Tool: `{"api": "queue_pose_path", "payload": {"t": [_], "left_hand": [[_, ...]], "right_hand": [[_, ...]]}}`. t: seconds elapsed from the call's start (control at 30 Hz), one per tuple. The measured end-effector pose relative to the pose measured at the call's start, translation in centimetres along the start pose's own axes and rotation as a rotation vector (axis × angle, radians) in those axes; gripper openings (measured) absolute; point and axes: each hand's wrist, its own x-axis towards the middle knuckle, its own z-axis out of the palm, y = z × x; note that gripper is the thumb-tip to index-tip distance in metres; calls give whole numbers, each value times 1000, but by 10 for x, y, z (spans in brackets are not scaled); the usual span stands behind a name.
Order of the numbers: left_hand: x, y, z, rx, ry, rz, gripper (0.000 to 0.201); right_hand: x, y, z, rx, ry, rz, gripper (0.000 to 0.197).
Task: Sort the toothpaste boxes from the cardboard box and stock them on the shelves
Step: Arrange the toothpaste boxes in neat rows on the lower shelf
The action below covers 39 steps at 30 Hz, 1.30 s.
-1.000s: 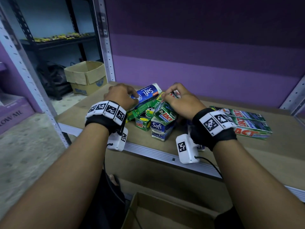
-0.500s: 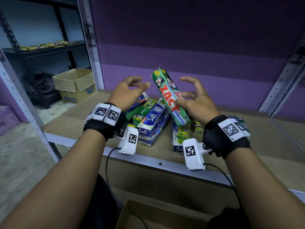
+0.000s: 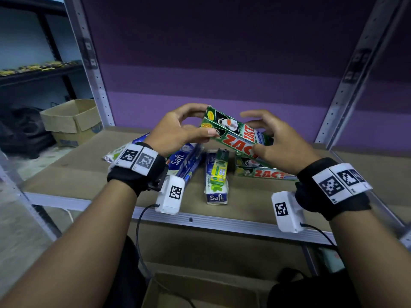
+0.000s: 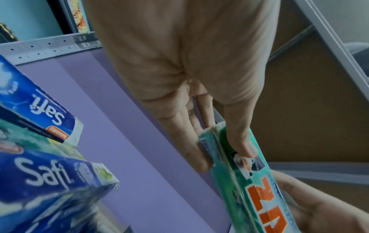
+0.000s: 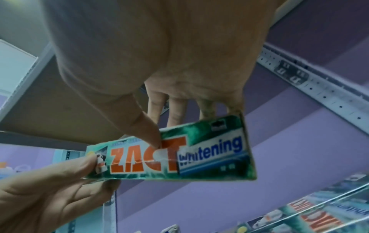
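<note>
A green Zact toothpaste box point(image 3: 235, 134) is held slanted above the shelf board point(image 3: 255, 203) by both hands. My left hand point(image 3: 203, 121) pinches its upper left end between thumb and fingers point(image 4: 242, 141). My right hand point(image 3: 250, 132) grips its lower right part, with the thumb point(image 5: 148, 137) on the printed face and the fingers behind. The same Zact box point(image 5: 199, 156) shows "whitening" in the right wrist view. Blue Safi boxes point(image 3: 184, 162) lie under my left wrist. One Safi box point(image 3: 215, 177) lies lengthwise in the middle. Two more Zact boxes point(image 3: 260, 173) lie stacked under my right hand.
An open cardboard box point(image 3: 200, 290) sits below the shelf's front rail point(image 3: 222, 223). Another cardboard box point(image 3: 71, 121) stands on the floor at left. Metal uprights point(image 3: 89, 58) frame the bay, and a purple back panel point(image 3: 222, 81) closes it. Bare board lies to the far right.
Both hands left the pile; the right hand lifted the Zact box. The left hand, open half a second ago, now pinches its upper end, and the box has tilted flatter.
</note>
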Motion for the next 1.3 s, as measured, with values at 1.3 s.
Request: {"api": "queue_pose_path", "payload": {"t": [1.3], "left_hand": [[9, -47, 91, 1174, -458, -188, 53]], "right_hand": [[-10, 81, -3, -656, -282, 446, 58]]}}
